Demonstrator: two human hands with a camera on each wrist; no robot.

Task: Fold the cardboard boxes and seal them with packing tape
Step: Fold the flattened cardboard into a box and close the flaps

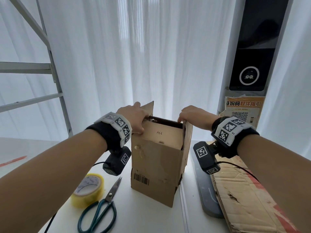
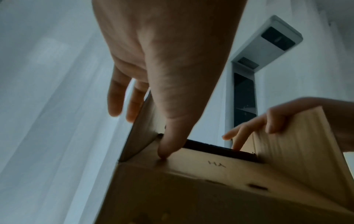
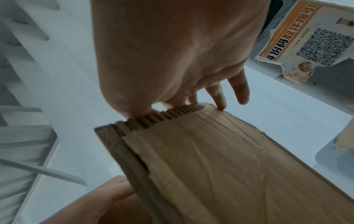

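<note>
A tall brown cardboard box [image 1: 156,162] stands upright on the white table [image 1: 151,219], its top partly open. My left hand [image 1: 137,115] is at the top left corner. Its thumb [image 2: 168,144] presses the near flap [image 2: 210,163] marked "HA", and its fingers [image 2: 116,100] lie against the outside of the upright left flap [image 2: 145,125]. My right hand [image 1: 186,115] curls over the top edge of the upright right flap [image 3: 210,151], with two fingers reaching into the opening. A yellowish roll of packing tape [image 1: 88,189] lies at the near left.
Teal-handled scissors [image 1: 101,209] lie beside the tape. Flattened cardboard [image 1: 244,199] rests on a grey board [image 1: 205,190] at the right. A tall kiosk [image 1: 252,56] with a QR poster stands behind it. A metal frame [image 1: 55,81] rises at the left, before white curtains.
</note>
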